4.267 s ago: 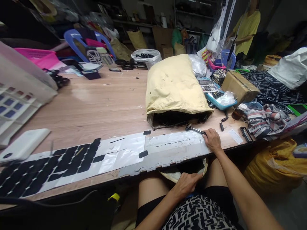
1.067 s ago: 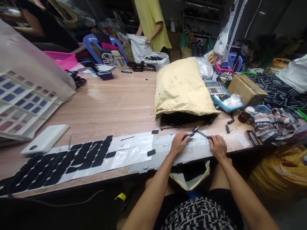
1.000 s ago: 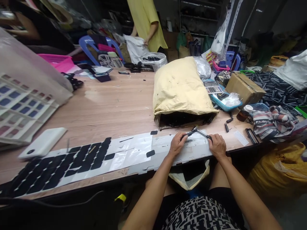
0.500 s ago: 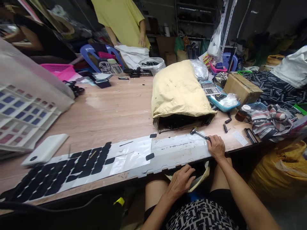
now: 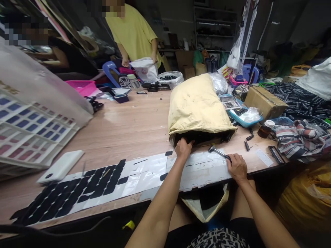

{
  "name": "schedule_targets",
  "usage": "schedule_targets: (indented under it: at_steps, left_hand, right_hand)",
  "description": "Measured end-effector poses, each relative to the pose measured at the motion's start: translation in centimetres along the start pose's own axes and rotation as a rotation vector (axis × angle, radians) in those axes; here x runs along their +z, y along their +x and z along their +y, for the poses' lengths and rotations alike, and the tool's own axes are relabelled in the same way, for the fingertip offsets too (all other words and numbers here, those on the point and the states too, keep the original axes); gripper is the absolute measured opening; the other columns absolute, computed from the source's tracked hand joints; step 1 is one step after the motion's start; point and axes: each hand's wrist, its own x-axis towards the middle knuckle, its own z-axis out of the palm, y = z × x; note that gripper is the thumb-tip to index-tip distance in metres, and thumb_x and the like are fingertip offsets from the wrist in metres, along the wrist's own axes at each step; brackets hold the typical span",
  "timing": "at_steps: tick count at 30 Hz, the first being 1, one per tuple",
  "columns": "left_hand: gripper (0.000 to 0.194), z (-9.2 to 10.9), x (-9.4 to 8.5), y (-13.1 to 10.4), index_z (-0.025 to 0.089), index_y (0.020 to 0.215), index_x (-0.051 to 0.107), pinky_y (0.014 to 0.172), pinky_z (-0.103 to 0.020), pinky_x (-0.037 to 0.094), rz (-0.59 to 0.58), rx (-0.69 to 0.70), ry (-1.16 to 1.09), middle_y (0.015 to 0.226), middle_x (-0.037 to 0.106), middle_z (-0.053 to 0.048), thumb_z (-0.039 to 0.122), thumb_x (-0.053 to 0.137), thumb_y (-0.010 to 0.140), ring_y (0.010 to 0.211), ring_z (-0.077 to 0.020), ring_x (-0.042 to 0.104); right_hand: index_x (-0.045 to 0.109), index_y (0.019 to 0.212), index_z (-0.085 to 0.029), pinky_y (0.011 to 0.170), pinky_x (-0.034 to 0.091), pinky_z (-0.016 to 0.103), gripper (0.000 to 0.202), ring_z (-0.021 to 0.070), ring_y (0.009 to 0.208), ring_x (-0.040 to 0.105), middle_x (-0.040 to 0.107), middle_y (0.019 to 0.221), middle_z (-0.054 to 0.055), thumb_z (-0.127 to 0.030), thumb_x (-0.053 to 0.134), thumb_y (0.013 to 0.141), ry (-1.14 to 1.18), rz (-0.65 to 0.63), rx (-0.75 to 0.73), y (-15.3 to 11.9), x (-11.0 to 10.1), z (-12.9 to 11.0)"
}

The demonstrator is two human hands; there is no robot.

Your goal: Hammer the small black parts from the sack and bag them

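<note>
My left hand is at the open mouth of the yellow sack, its fingertips partly inside the dark opening; whether they hold anything is hidden. My right hand is closed round the handle of a small metal hammer, which lies over the grey plate at the table's front edge. Left of the plate, a white sheet bears rows of black pieces. Below the table edge, an open bag hangs between my knees.
On the left stand a white basket and a white box. A carton, blue tray, jar and striped cloth are to the right. Across the table, a person in yellow handles a white bag.
My left hand has moved from above the hanging bag up to the sack's mouth. My right hand still holds the hammer. The person in yellow has lifted the edge of the white bag.
</note>
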Motion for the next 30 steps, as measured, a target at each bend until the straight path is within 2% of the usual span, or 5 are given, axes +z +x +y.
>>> schedule_targets:
  at_steps: [8, 13, 18, 23, 30]
  left_hand:
    - [0.028, -2.3, -0.9, -1.3, 0.016, 0.097, 0.076, 0.077, -0.032, 0.049, -0.018, -0.032, -0.2, 0.086, 0.074, -0.008, 0.04, 0.071, 0.084, 0.087, -0.026, 0.068]
    - [0.022, -3.7, 0.4, -6.1, 0.02, 0.101, 0.075, 0.076, -0.03, 0.05, -0.079, 0.3, -0.332, 0.094, 0.066, -0.005, 0.034, 0.065, 0.087, 0.084, -0.019, 0.063]
    - [0.018, -3.6, 3.1, -9.4, 0.023, 0.103, 0.074, 0.088, -0.037, 0.046, -0.192, 0.532, -0.161, 0.095, 0.066, -0.006, 0.029, 0.066, 0.088, 0.097, -0.0246, 0.058]
    - [0.018, -3.6, 3.5, -9.6, 0.024, 0.104, 0.071, 0.088, -0.037, 0.045, -0.182, 0.565, -0.14, 0.096, 0.066, -0.005, 0.031, 0.068, 0.087, 0.096, -0.0253, 0.057]
    - [0.016, -3.5, 3.4, -9.6, 0.024, 0.102, 0.071, 0.087, -0.036, 0.043, -0.169, 0.544, -0.15, 0.095, 0.065, -0.004, 0.03, 0.068, 0.087, 0.095, -0.0242, 0.056]
  right_hand:
    - [0.068, 0.111, -0.021, 0.079, 0.035, 0.031, 0.022, 0.0214, 0.09, 0.05, 0.064, 0.097, 0.006, -0.03, 0.055, 0.096, -0.008, 0.011, -0.008, 0.1, 0.2, 0.2]
    - [0.068, 0.112, -0.02, 0.078, 0.035, 0.032, 0.022, 0.0216, 0.09, 0.049, 0.064, 0.098, 0.007, -0.03, 0.054, 0.096, -0.005, -0.006, -0.001, 0.1, 0.2, 0.1]
    - [0.067, 0.118, -0.02, 0.079, 0.036, 0.033, 0.027, 0.0224, 0.091, 0.05, 0.064, 0.102, 0.008, -0.031, 0.052, 0.098, 0.004, -0.064, 0.001, 0.3, 0.2, 0.3]
    - [0.07, 0.119, -0.022, 0.08, 0.041, 0.033, 0.029, 0.0229, 0.092, 0.054, 0.066, 0.1, 0.008, -0.029, 0.051, 0.097, 0.083, -0.134, 0.051, 0.3, -0.6, 0.5]
    - [0.071, 0.117, -0.024, 0.089, 0.05, 0.03, 0.03, 0.0192, 0.098, 0.066, 0.071, 0.103, 0.005, -0.035, 0.049, 0.099, 0.479, -0.133, 0.146, -2.2, -3.7, -0.7]
